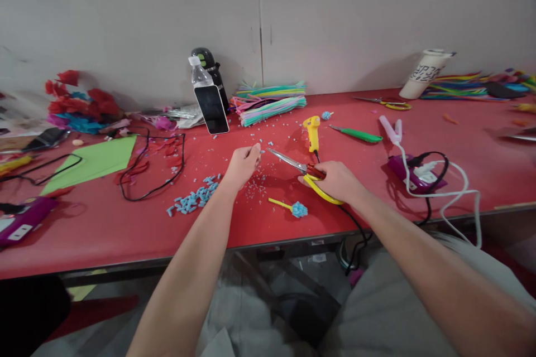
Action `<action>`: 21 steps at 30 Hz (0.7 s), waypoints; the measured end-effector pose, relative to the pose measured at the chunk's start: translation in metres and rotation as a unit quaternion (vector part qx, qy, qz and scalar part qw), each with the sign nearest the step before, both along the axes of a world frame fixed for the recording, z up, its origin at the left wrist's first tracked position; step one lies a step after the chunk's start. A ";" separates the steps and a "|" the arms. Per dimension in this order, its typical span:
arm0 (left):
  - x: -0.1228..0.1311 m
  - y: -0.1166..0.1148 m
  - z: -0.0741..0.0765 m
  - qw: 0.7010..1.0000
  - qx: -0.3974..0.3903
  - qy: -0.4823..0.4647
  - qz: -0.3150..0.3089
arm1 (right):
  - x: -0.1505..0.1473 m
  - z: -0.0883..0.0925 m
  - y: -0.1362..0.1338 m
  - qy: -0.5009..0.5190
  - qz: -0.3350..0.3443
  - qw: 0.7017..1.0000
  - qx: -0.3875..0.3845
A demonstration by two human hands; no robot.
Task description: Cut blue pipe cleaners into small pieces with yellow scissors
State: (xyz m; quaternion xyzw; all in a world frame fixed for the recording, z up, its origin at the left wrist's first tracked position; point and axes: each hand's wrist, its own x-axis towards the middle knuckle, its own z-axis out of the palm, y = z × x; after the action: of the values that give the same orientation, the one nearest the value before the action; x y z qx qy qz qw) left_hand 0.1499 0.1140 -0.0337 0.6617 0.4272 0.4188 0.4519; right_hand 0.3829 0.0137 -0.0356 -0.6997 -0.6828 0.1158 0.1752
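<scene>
My right hand (333, 181) is wrapped round the handles of the scissors (291, 162), which have a red and a yellow grip. The blades point left toward my left hand (245, 166), and a small gap separates the tips from its fingers. Thumb and fingers of that hand are pinched together; a tiny pale speck shows at the fingertips, too small to name. Beside my left forearm lies a heap of short blue fuzzy pieces (195, 198). Below the scissors, a blue fuzzy ball (299, 210) on a yellow stem rests on the red table (259, 228).
A yellow glue gun (312, 133) and a green-handled tool (360, 134) lie beyond my right hand. At the back are a phone (213, 110) propped on a bottle and bundled pipe cleaners (272, 103). A purple power strip (419, 175) with cords sits at right.
</scene>
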 end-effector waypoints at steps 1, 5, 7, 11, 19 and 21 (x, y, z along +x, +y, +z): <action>0.000 0.000 -0.001 1.000 -0.004 -0.004 0.001 | 0.000 0.001 0.000 0.001 0.003 1.000 0.000; 0.000 0.002 -0.003 1.000 -0.015 -0.008 0.007 | -0.002 0.003 -0.002 0.002 0.005 1.000 -0.001; 0.000 0.002 -0.003 1.000 -0.016 -0.007 0.010 | -0.002 0.003 -0.003 0.002 0.004 1.000 0.001; 0.000 0.003 -0.005 1.000 -0.012 -0.001 0.023 | -0.001 0.002 -0.003 -0.001 0.009 1.000 0.008; -0.001 0.006 -0.009 0.999 -0.003 0.021 0.039 | -0.002 0.003 -0.002 -0.006 0.004 1.000 -0.001; -0.001 0.006 -0.009 0.999 0.002 0.023 0.038 | -0.002 0.002 -0.002 -0.012 0.007 1.000 -0.002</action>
State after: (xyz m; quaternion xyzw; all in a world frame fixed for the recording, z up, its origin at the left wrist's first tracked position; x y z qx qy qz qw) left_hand 0.1489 0.1197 -0.0428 0.6557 0.4611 0.4211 0.4244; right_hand 0.3810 0.0118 -0.0331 -0.6964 -0.6897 0.1102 0.1647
